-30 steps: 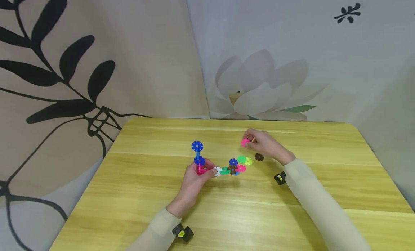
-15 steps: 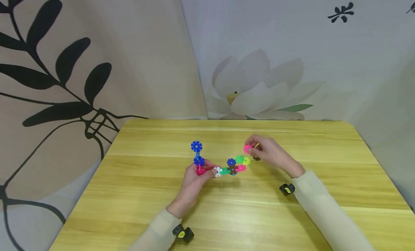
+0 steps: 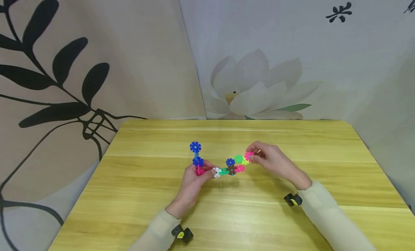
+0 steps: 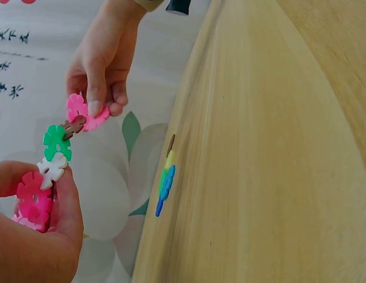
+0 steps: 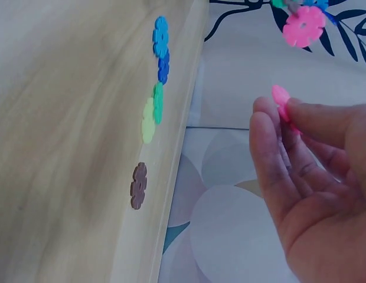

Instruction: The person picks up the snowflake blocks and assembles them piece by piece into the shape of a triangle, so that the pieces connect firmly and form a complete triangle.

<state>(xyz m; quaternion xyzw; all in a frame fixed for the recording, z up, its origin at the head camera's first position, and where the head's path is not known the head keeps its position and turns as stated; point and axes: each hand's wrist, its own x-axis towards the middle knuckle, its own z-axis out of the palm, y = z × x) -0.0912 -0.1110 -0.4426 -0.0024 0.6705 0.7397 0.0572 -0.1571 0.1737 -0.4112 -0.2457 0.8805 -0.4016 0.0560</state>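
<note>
Floral wall (image 3: 259, 78) behind wooden table (image 3: 233, 218); fingers (image 5: 268, 159) pinch pink disc (image 5: 280, 94).

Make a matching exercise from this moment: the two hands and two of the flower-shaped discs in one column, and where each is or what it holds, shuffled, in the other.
Column one
1. left hand
2. right hand
3. white disc
4. yellow disc

Column two
A. lying on the table, between a green disc and a brown disc
B. pinches a pink disc apart from the chain
C. joined into the chain
D. holds the chain

Pairs: 1-D, 2-B, 3-C, 4-A
</note>
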